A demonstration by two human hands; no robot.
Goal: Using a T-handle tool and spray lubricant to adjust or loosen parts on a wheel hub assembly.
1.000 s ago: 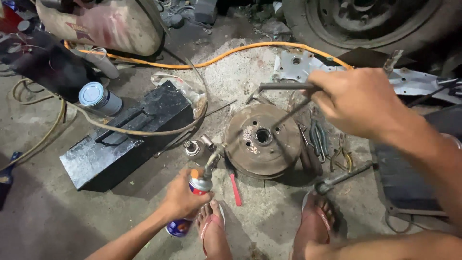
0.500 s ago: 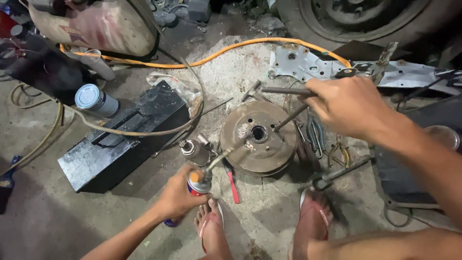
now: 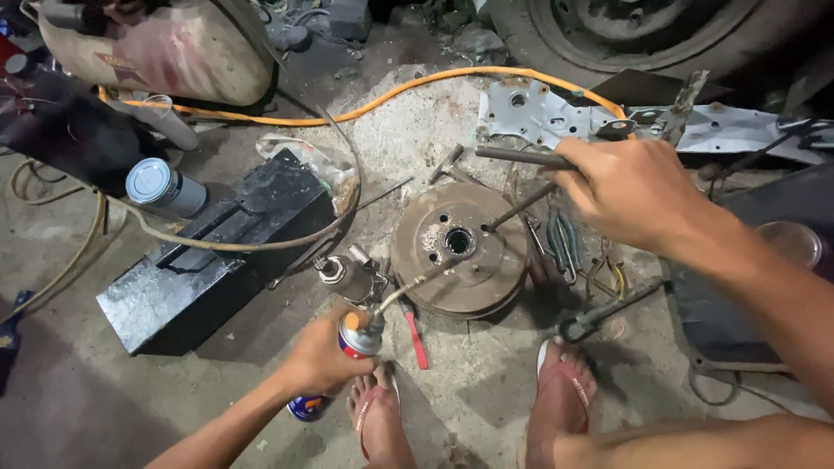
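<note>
A rusty round brake drum point(image 3: 452, 256) lies flat on the concrete floor in front of my feet. My left hand point(image 3: 317, 360) grips a spray can point(image 3: 343, 352) with an orange top; its thin nozzle tube reaches toward the drum's centre hole. My right hand point(image 3: 630, 191) holds a metal T-shaped wrench point(image 3: 519, 159), whose shaft slants down onto the drum near a bolt hole. A small metal cylinder part point(image 3: 347, 274) sits just left of the drum.
A black metal box point(image 3: 200, 260) lies at the left with a silver-lidded can point(image 3: 163, 187) behind it. An orange hose point(image 3: 382, 95) curves across the back. Pliers and loose tools point(image 3: 573, 252) lie right of the drum; a tyre point(image 3: 660, 26) stands behind.
The wrench's shaft now rests against the drum face. The spray can stays at the drum's left edge; the view has shifted slightly.
</note>
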